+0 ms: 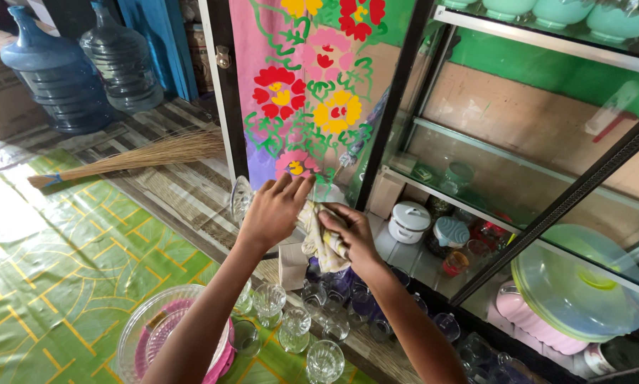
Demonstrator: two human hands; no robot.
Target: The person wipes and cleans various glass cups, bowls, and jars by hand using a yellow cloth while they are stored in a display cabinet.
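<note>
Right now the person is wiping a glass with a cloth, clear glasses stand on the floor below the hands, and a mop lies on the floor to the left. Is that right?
Not quite. In the head view it is a straw broom, not a mop. The rest holds: the left hand steadies a glass, the right hand presses a cloth, and clear glasses stand below.

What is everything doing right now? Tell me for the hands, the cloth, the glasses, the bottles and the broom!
left hand: holding a clear glass
right hand: gripping the cloth
cloth: bunched up, pressed against the glass
glasses on the floor: upright, empty
water bottles: upright, look empty
broom: lying flat
white pot: lid on
cabinet door: cannot tell if shut
</note>
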